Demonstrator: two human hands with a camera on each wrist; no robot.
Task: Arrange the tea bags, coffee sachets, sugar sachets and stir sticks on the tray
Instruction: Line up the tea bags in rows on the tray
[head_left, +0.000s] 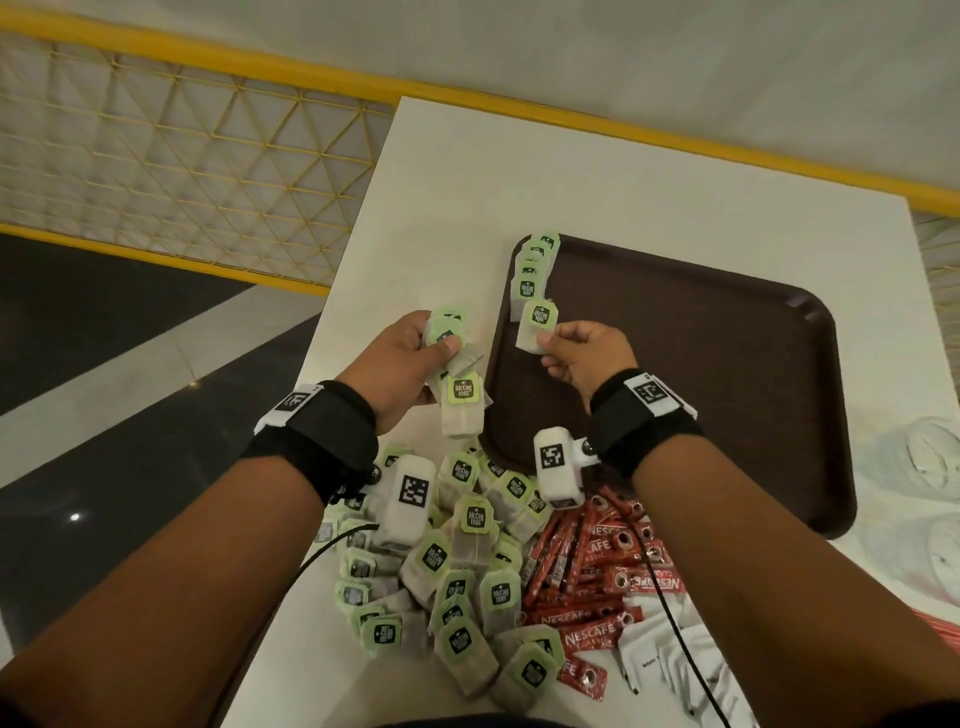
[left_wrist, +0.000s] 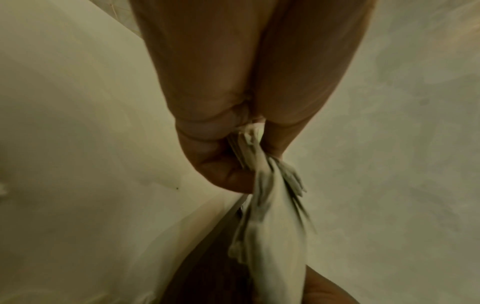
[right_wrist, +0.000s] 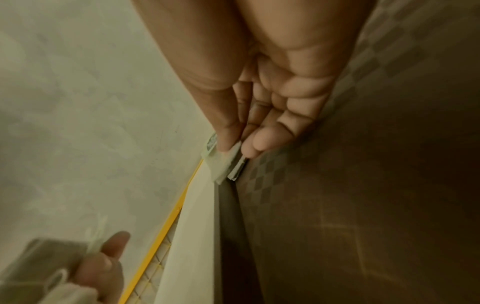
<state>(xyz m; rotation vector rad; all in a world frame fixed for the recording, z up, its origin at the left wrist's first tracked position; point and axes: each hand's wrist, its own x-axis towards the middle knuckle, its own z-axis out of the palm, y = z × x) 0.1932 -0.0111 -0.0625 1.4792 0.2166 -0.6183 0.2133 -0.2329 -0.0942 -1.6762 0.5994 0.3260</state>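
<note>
A dark brown tray (head_left: 701, 374) lies on the white table. A row of green-tagged tea bags (head_left: 535, 260) overlaps along the tray's left edge. My right hand (head_left: 576, 353) pinches one tea bag (head_left: 537, 327) at the near end of that row; in the right wrist view the thumb and fingers pinch this tea bag (right_wrist: 223, 162). My left hand (head_left: 410, 353), just left of the tray, grips a bundle of tea bags (head_left: 457, 384), and the bundle (left_wrist: 262, 195) hangs below the curled fingers. A loose pile of tea bags (head_left: 457, 566) lies near me.
Red coffee sachets (head_left: 587, 571) and white sugar sachets (head_left: 670, 660) lie beside the tea bag pile at the table's near edge. Clear glass items (head_left: 930, 457) stand at the right of the tray. A yellow mesh railing (head_left: 182, 156) runs behind the table.
</note>
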